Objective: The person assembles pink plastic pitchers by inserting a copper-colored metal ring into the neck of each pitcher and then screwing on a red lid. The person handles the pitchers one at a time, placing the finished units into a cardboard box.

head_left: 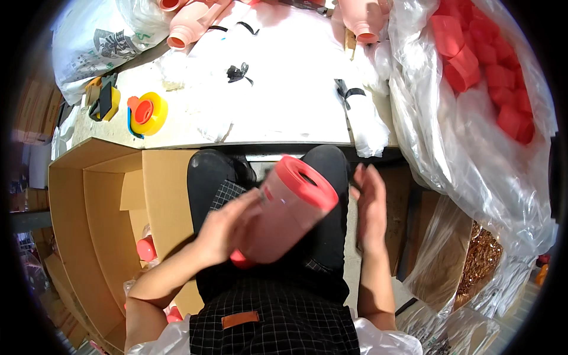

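My left hand [222,228] grips a pink plastic bottle [278,222] with a red cap [307,180], held tilted over my lap; the bottle is blurred by motion. To the bottle's right, my right hand [370,204] is open with fingers spread, close to the bottle but not touching it. Below are my black trousers and a black checked apron [278,319].
An open cardboard box [100,195] stands at my left with red-capped items inside. The white table [296,89] carries pink bottles [189,26], black ribbon ties and a yellow tape dispenser [147,112]. A clear bag of red caps [479,53] hangs at the right, above bags of gold-coloured pieces [482,260].
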Available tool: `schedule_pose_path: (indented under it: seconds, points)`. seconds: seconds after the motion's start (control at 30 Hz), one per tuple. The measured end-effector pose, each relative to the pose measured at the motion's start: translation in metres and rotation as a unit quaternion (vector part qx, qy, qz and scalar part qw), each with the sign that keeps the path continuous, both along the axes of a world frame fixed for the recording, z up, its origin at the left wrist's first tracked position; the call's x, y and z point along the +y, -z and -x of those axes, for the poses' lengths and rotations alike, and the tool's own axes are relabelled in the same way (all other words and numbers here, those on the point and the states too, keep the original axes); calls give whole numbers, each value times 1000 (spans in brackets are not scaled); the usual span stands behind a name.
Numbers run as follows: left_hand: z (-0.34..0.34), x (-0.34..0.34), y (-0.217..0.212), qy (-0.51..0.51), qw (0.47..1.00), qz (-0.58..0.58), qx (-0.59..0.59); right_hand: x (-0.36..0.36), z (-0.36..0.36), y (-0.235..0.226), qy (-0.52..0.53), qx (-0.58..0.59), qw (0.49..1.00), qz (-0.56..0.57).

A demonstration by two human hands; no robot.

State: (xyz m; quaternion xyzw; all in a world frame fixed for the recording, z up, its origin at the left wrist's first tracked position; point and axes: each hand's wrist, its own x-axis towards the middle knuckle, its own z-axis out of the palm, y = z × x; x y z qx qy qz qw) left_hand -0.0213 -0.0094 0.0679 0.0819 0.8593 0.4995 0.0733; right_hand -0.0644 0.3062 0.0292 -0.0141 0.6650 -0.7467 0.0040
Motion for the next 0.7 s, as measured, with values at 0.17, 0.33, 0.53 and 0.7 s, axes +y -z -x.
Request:
schedule_pose_path:
  seconds: [0.17, 0.33, 0.53, 0.7]
  points:
    - [81, 16, 1, 17, 997, -72, -28, 3, 39, -7, -275, 27, 954, -118]
    - [224, 71, 69, -10, 959, 112, 259, -16, 46, -27, -255, 21, 962, -99]
    - [269, 60, 113, -55, 958, 207, 190, -9, 74, -15, -187, -60, 968, -154]
    - [220, 97, 69, -6, 934, -322, -156, -36, 125, 15, 27, -4, 981, -193]
